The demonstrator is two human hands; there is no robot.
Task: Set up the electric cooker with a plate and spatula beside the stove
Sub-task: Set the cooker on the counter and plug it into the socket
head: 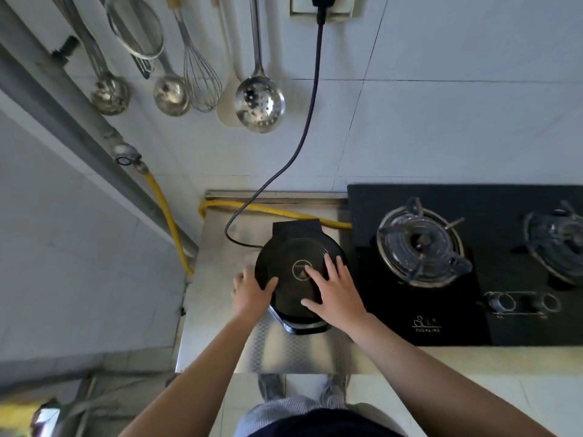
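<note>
A round black electric cooker (290,257) with its lid down stands on the steel counter (220,310), just left of the gas stove (473,263). Its dark cord (310,121) runs up the wall to a socket (321,4). My left hand (252,294) clasps the lid's left front edge, thumb on top. My right hand (334,288) lies flat on the lid, fingers spread. A pale spatula (228,108) hangs on the wall among the utensils. No plate is in view.
Ladles (110,93), a whisk (202,80), a strainer (135,26) and a slotted spoon (260,102) hang on the tiled wall. A yellow gas hose (170,222) runs down the left side and behind the cooker. The stove has two burners and two knobs (523,302).
</note>
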